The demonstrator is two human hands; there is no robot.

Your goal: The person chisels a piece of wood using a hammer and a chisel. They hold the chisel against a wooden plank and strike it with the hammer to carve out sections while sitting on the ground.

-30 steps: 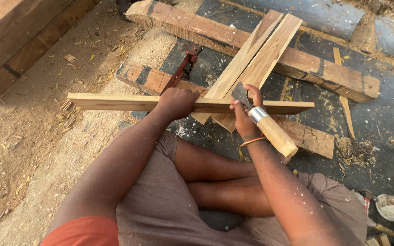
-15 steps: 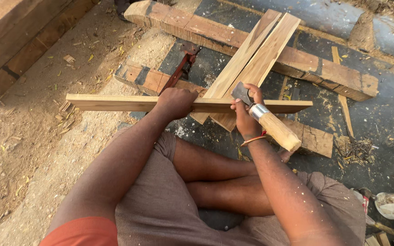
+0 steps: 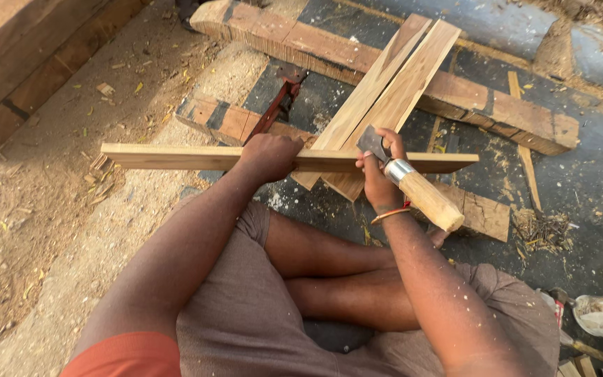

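While the left hand (image 3: 268,155) clamps the long wooden strip (image 3: 176,156) lying crosswise, left to right, over two angled planks (image 3: 399,77), the right hand (image 3: 378,174) just beside it grips a wooden-handled chisel (image 3: 420,195), blade touching the strip's near edge.

Both arms reach forward over crossed legs. The left hand (image 3: 268,155) is closed, knuckles up, fingers curled under. The right hand (image 3: 380,167) is clenched beside it, wrist bent, a bangle on it.
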